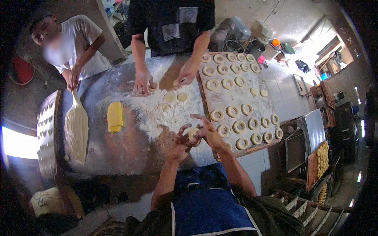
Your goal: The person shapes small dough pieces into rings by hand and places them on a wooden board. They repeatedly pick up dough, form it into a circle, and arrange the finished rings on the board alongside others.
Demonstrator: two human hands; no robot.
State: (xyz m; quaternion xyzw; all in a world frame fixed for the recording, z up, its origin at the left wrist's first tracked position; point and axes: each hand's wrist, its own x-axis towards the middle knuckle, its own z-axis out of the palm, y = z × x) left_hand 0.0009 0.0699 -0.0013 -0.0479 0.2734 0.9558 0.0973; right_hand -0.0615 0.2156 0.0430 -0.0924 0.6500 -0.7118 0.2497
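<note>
Between my two hands, above the near edge of the table, is a pale dough ring. My left hand curls round its left side, and my right hand grips it from the right with one finger raised. Beyond my hands, small flat dough rounds lie on a patch of white flour. To the right, a floured wooden board carries rows of dough rings and a couple of plain rounds.
Across the metal table, a person in black handles a dough piece in the flour. Another person in white holds one end of a long dough strip. A yellow slab lies mid-table. Mixers and buckets stand behind.
</note>
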